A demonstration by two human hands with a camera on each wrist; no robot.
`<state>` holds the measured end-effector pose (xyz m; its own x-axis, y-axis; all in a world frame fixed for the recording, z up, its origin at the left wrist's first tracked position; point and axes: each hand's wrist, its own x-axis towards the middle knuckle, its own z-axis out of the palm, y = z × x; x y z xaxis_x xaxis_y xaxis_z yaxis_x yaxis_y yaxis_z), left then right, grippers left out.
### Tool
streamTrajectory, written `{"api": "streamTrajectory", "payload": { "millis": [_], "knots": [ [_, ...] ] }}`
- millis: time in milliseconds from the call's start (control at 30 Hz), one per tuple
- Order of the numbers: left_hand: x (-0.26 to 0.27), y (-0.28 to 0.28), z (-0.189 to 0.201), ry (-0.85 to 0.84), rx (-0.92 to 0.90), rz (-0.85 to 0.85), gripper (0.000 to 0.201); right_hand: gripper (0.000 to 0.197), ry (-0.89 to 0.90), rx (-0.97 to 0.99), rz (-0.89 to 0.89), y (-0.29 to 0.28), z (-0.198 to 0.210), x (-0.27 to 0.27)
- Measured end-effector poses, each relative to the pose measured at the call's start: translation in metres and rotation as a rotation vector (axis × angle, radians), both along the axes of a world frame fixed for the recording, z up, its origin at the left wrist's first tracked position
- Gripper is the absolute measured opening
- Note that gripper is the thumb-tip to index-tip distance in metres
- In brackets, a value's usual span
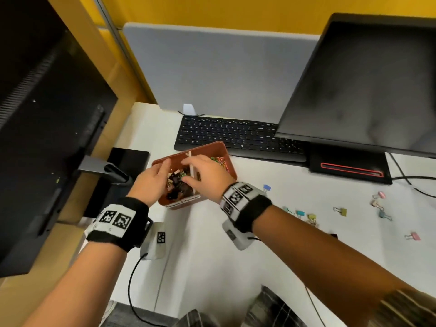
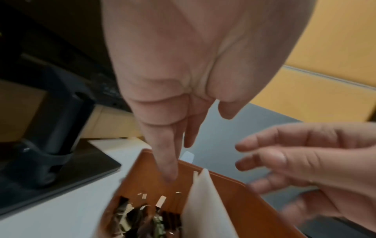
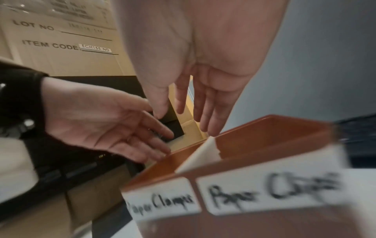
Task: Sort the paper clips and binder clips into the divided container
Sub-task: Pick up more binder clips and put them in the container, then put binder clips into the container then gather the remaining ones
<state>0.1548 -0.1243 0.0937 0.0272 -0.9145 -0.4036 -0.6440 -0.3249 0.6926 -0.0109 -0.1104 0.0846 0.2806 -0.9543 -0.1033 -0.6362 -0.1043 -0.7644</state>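
A brown divided container (image 1: pixel 220 149) stands on the white desk, split by a white divider (image 1: pixel 191 172). Its left compartment holds dark binder clips (image 1: pixel 175 185); the right one holds coloured paper clips (image 1: pixel 220 161). My left hand (image 1: pixel 162 175) hovers over the left compartment with straight fingers and holds nothing. My right hand (image 1: pixel 195 171) is spread above the divider, also holding nothing. Labels on the front wall (image 3: pixel 264 193) read "Paper Clamps" and "Paper Clips". Several coloured binder clips (image 1: pixel 341 211) lie loose on the desk to the right. In the left wrist view my fingertips (image 2: pixel 168 175) point into the container (image 2: pixel 234 182).
A black keyboard (image 1: pixel 236 138) lies just behind the container. A monitor (image 1: pixel 365 90) on a black base (image 1: pixel 349 166) stands at the back right; another monitor (image 1: pixel 35 114) and its stand (image 1: pixel 113 173) are close on the left. Cables (image 1: pixel 412 182) run at far right.
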Motion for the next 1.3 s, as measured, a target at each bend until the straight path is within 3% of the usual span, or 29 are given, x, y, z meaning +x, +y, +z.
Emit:
{"api": "streamTrajectory", "payload": {
  "millis": [67,133,233,367,533,667,767,933,1300],
  "knots": [
    [-0.015,0.011,0.009,-0.042,-0.138,-0.110,0.036,0.040,0.043,-0.029,-0.002,0.020,-0.014,-0.034],
    [-0.041,0.025,0.014,0.020,-0.225,-0.233,0.022,0.047,0.134,-0.009,-0.068,0.048,-0.030,-0.083],
    [-0.084,0.044,-0.001,0.050,-0.265,-0.448,0.019,0.067,0.328,0.123,-0.222,0.099,-0.046,-0.162],
    [-0.149,0.064,-0.047,0.018,-0.162,-0.664,0.037,0.090,0.426,0.361,-0.427,0.165,-0.052,-0.240],
    [-0.214,0.074,-0.087,-0.173,-0.064,-0.706,0.069,0.107,0.469,0.536,-0.392,0.204,-0.066,-0.264],
    [-0.245,0.071,-0.106,-0.257,-0.050,-0.793,0.073,0.089,0.398,0.494,-0.383,0.204,-0.081,-0.257],
    [-0.254,0.073,-0.118,-0.283,-0.102,-0.854,0.056,0.067,0.311,0.438,-0.406,0.197,-0.088,-0.248],
    [-0.247,0.073,-0.129,-0.123,-0.185,-0.762,0.027,0.038,0.137,0.347,-0.511,0.185,-0.097,-0.250],
    [-0.228,0.072,-0.131,-0.148,-0.192,-0.681,0.015,0.019,0.129,0.299,-0.413,0.172,-0.105,-0.261]
  ]
}}
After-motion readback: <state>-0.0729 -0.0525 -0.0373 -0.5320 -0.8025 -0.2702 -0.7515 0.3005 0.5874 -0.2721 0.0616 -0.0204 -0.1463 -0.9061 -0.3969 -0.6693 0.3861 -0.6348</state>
